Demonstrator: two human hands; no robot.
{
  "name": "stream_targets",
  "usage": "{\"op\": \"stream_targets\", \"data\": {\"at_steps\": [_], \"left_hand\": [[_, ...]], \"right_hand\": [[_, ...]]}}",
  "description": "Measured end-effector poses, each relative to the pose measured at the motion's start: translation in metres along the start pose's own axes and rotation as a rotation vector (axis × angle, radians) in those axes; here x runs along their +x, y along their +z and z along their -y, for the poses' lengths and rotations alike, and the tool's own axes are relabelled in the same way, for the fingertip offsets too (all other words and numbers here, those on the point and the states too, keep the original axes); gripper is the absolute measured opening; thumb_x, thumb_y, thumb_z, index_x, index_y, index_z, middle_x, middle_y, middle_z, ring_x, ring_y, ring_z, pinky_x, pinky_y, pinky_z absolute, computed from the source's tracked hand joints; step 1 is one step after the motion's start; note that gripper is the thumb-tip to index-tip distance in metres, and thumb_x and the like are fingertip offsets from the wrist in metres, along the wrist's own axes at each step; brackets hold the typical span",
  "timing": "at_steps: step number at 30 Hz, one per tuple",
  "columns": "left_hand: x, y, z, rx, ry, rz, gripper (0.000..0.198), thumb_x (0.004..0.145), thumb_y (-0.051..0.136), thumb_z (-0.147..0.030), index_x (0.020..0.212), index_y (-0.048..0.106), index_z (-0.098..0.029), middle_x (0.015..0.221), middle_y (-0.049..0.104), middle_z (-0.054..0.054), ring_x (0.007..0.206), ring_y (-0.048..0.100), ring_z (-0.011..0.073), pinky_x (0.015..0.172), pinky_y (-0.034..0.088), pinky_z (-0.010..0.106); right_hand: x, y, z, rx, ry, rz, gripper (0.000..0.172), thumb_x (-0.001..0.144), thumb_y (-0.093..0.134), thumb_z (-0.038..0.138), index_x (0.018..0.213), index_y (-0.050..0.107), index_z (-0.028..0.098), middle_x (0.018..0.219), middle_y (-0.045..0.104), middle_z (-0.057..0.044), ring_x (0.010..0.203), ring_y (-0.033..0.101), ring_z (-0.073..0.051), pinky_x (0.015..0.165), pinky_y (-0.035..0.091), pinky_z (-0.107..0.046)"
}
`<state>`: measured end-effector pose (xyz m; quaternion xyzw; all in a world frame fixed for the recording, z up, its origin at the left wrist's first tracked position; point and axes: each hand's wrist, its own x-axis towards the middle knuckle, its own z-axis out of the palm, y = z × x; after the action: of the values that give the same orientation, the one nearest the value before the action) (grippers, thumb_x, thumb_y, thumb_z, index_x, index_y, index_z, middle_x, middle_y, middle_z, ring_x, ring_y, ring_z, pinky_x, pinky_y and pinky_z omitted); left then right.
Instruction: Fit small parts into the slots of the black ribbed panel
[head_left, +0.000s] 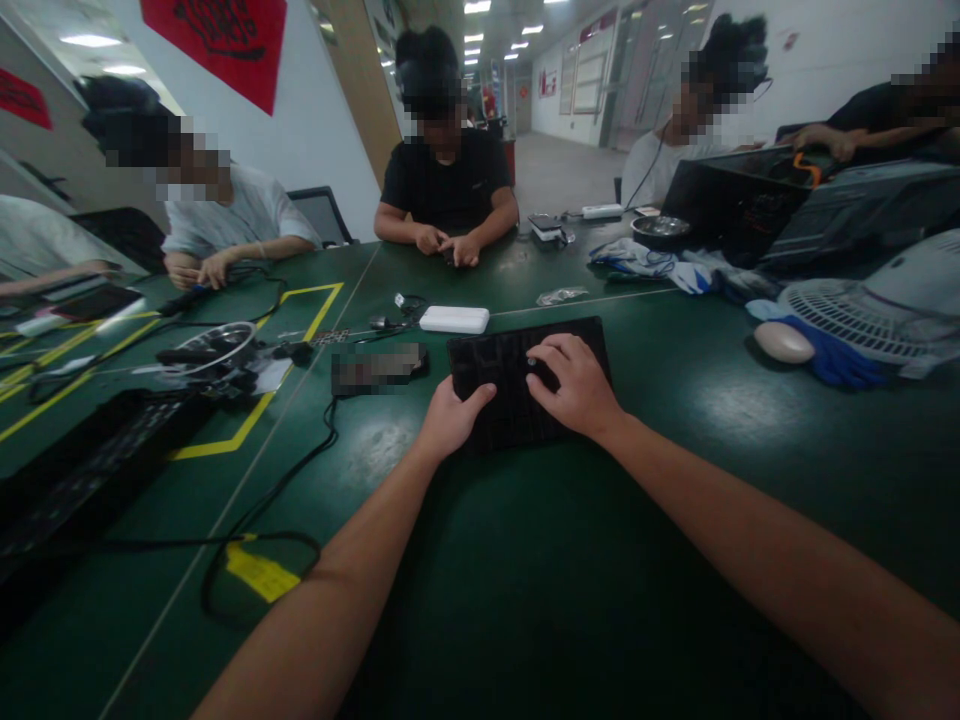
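A flat black case (502,405) with moulded recesses lies on the green table in front of me. My left hand (454,415) grips its left edge, thumb on top and the other fingers mostly hidden. Over the right half of the case, my right hand (574,380) is closed in a pinch, with the fingers curled. A small shiny spot shows at its fingertips; what it belongs to is too small and dark to name. Just beyond the case lies a white box-shaped device (454,319). Left of the case is a dark, partly blurred object (379,368) with a cable.
A black keyboard (97,450), a metal bowl (206,350) and loose cables lie to the left. A computer mouse-like pale object (784,342), blue gloves (844,355) and a fan (877,300) are at right. Several people sit around the table, one directly opposite (450,190).
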<state>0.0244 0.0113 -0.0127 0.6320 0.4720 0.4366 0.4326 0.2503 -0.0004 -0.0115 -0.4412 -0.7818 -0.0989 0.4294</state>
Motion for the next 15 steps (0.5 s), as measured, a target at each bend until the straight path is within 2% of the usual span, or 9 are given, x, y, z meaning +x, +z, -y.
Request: {"op": "stream_targets", "data": {"at_steps": [15], "left_hand": [[0.0,0.0002,0.0019,0.0,-0.015,-0.015,0.047,0.078,0.077,-0.045,0.113,0.071,-0.014,0.116,0.077,0.014,0.111,0.071,0.0342,0.101,0.054,0.05]], "right_hand": [[-0.0002,-0.0005,0.0002,0.004,0.012,0.013,0.017,0.09,0.061,0.023,0.107,0.062,0.024,0.11,0.062,-0.009,0.105,0.06,-0.026,0.095,0.05,-0.046]]}}
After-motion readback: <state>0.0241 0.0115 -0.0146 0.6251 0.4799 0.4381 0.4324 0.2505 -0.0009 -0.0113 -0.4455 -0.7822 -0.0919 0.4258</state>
